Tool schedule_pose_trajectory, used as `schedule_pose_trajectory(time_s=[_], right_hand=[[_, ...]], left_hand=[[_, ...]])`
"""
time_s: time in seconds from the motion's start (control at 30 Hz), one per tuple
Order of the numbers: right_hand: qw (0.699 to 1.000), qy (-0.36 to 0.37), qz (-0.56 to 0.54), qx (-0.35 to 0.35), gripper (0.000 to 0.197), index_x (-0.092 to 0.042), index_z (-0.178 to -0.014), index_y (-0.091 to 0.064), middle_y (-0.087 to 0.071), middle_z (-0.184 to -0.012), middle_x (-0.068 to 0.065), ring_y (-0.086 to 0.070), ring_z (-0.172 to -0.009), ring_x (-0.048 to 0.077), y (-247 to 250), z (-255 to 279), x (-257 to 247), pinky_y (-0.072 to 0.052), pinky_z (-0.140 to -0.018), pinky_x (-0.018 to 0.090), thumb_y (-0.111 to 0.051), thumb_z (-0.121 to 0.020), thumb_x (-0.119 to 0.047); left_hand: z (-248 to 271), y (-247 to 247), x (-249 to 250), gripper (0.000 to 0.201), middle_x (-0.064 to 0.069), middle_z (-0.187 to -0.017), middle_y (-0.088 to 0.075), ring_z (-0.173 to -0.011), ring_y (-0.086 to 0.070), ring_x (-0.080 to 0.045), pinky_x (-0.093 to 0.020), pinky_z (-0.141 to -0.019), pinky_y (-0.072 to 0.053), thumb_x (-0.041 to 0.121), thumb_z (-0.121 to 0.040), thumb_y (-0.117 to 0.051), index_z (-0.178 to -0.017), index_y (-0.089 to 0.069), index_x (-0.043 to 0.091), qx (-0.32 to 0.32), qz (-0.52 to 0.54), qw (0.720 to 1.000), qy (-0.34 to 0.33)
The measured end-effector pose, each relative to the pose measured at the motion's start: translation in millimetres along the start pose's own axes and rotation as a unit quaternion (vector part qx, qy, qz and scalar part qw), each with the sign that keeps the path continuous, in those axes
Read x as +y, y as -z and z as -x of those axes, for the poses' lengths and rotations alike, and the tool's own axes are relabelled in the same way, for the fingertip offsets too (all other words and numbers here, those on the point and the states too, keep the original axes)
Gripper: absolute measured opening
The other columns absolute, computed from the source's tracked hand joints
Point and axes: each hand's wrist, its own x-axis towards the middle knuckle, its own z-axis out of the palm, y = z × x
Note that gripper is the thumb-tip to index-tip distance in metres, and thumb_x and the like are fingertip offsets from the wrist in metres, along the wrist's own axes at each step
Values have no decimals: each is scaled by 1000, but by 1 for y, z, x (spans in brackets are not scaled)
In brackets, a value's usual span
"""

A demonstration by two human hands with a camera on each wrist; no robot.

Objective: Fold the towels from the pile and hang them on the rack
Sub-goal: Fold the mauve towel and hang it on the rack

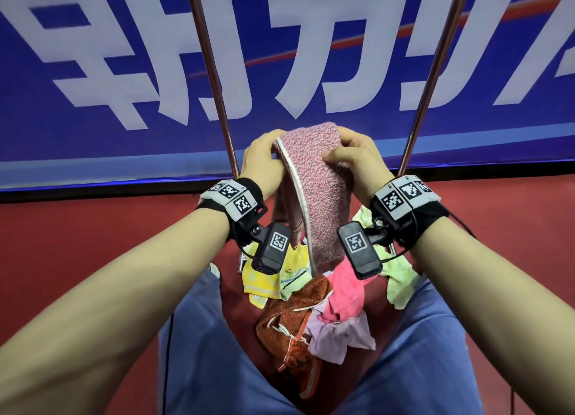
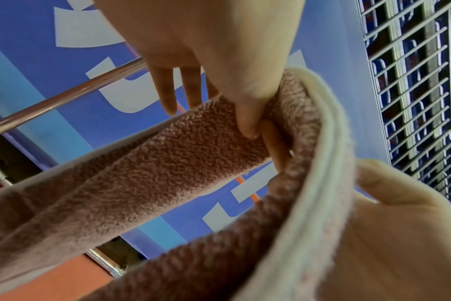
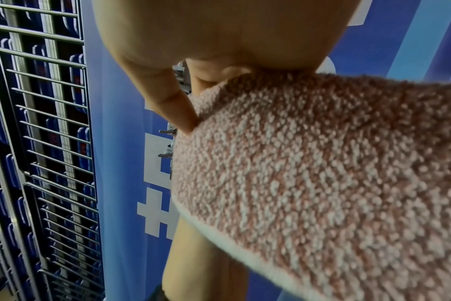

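Observation:
A pink looped towel (image 1: pixel 314 178) with a white hem hangs folded lengthwise between both hands, in front of the rack's two slanted metal poles (image 1: pixel 214 72) (image 1: pixel 435 72). My left hand (image 1: pixel 261 162) grips its upper left edge; in the left wrist view, thumb and finger of the left hand (image 2: pixel 258 130) pinch the towel (image 2: pixel 168 163). My right hand (image 1: pixel 351 159) holds the upper right side, and in the right wrist view the right hand (image 3: pixel 191 114) pinches the towel (image 3: pixel 322 183) near its corner. The pile (image 1: pixel 311 305) lies below, between my knees.
The pile holds a yellow towel (image 1: pixel 264 277), an orange one (image 1: pixel 292 315), a bright pink one (image 1: pixel 345 287) and a pale green one (image 1: pixel 398 277) on red floor. A blue banner (image 1: pixel 93 119) stands behind the rack. A wire grid (image 3: pixel 39 142) rises beside it.

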Motion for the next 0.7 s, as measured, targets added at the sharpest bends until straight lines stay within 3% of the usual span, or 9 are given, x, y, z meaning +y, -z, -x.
schedule_pose_trajectory(time_s=[0.13, 0.27, 0.33, 0.4, 0.5, 0.6, 0.7], right_hand=[[1000, -10, -4, 17, 24, -6, -86, -68, -64, -80, 5, -59, -76, 17, 2, 1, 9, -49, -73, 28, -59, -65, 1], [998, -42, -22, 47, 30, 0, -92, -68, -65, -86, 13, -60, -83, 26, 7, 3, 20, -48, -79, 35, -61, -63, 1], [997, -54, -16, 59, 25, -2, -86, -67, -64, -80, 10, -59, -77, 22, 9, 5, 23, -49, -74, 30, -60, -62, 1], [995, -57, 15, 77, 18, -7, -77, -62, -61, -72, 7, -56, -67, 16, 9, 6, 24, -47, -64, 24, -59, -66, 8], [989, -40, 84, 116, 34, -10, -87, -60, -62, -75, 7, -58, -68, 16, 9, 4, 29, -48, -63, 25, -58, -71, 20], [973, 3, 163, 162, 43, -17, -110, -56, -63, -101, 1, -60, -85, 15, 4, 3, 30, -51, -79, 28, -74, -73, -3], [934, 105, 301, 159, 54, -20, -117, -52, -53, -116, 1, -55, -99, 12, -8, 6, 18, -45, -82, 23, -73, -69, -32]], left_hand=[[7, -4, -1, 32, 6, -99, -76, -102, -68, -14, -41, -94, -53, 8, -82, -60, -107, -74, 24, -16, -6, 1000, -9], [9, -4, -6, 25, 0, -84, -75, -88, -70, -19, -42, -85, -56, 4, -83, -57, -87, -75, 21, -25, -25, 999, 10], [7, -1, -7, 24, 6, -84, -75, -86, -71, -13, -40, -84, -58, 12, -82, -60, -84, -74, 32, -8, -3, 1000, 23], [6, 1, -6, 19, 8, -86, -76, -87, -71, -10, -38, -86, -57, 15, -84, -67, -91, -76, 30, 5, 11, 1000, 25], [4, 5, 0, 13, 9, -85, -76, -85, -69, -6, -27, -87, -53, 15, -84, -72, -91, -77, 25, 22, -26, 999, 4], [4, 6, 9, 13, 11, -82, -73, -76, -64, -3, -24, -81, -52, 13, -81, -71, -87, -76, 23, 35, -72, 997, -16], [-1, 8, 15, 13, 7, -75, -68, -70, -61, -10, -32, -73, -53, 13, -75, -68, -79, -68, 25, 49, -88, 995, -29]])
